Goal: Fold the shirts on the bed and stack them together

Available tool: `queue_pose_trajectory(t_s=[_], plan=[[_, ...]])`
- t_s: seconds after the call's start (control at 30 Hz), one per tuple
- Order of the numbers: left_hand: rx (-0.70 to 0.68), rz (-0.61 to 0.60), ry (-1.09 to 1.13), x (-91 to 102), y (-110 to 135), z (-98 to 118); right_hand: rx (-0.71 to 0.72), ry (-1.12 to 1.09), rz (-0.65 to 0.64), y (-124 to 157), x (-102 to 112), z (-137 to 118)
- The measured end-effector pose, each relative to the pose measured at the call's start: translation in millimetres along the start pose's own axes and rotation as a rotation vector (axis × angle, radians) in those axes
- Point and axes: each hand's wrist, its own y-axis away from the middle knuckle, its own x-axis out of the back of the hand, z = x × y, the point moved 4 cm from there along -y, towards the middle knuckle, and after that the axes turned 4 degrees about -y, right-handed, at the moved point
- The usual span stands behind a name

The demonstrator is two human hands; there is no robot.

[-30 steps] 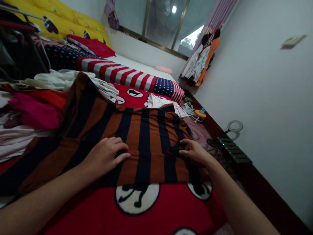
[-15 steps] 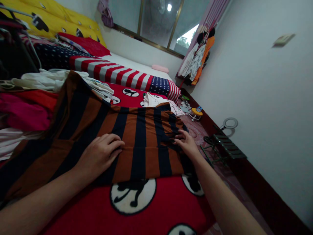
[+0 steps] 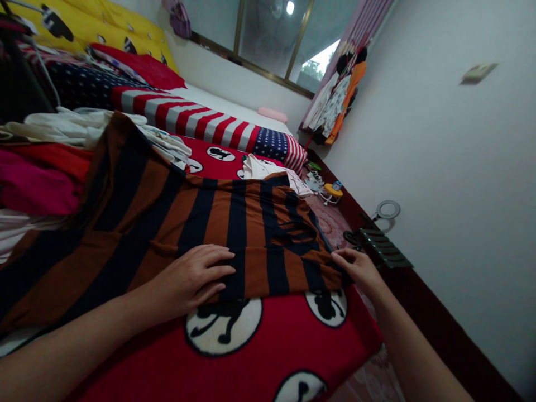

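Observation:
A garment with wide brown and dark navy stripes point(image 3: 255, 220) lies spread over a red blanket point(image 3: 167, 363) with black-and-white round prints. My left hand point(image 3: 196, 277) rests palm down on its near part, fingers stretched out. At the garment's right-hand edge, my right hand point(image 3: 359, 269) pinches the cloth between thumb and fingertips. Wrinkles gather in the fabric just left of that hand. The garment's far left part rises in a fold against a heap of clothes.
White clothes point(image 3: 71, 131) and a magenta garment point(image 3: 39, 184) are heaped at the left. Folded white clothing point(image 3: 263, 167) lies beyond the striped cloth. A bed with a flag-patterned cover point(image 3: 196, 120) stands behind. Along the right wall are a green folding stool point(image 3: 387, 248) and a yellow stool point(image 3: 334, 190).
My right hand has moved right and slightly down to the garment's edge, and the cloth there has stretched out rightward. My left hand has slid a little right and down.

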Motion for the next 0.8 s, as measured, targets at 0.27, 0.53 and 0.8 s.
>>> queue_pose_trajectory(t_s=[0.27,0.53,0.8], plan=[[-0.004,0.013,0.027,-3.0,2,-2,0.071,0.145,-0.058,-23,-34,-16],[0.001,-0.014,0.034,-0.8,1,-1,0.140,0.379,0.047,-44,-34,-47],[-0.003,-0.068,-0.025,-4.2,1,0,0.377,0.351,0.268,-38,-42,-48]])
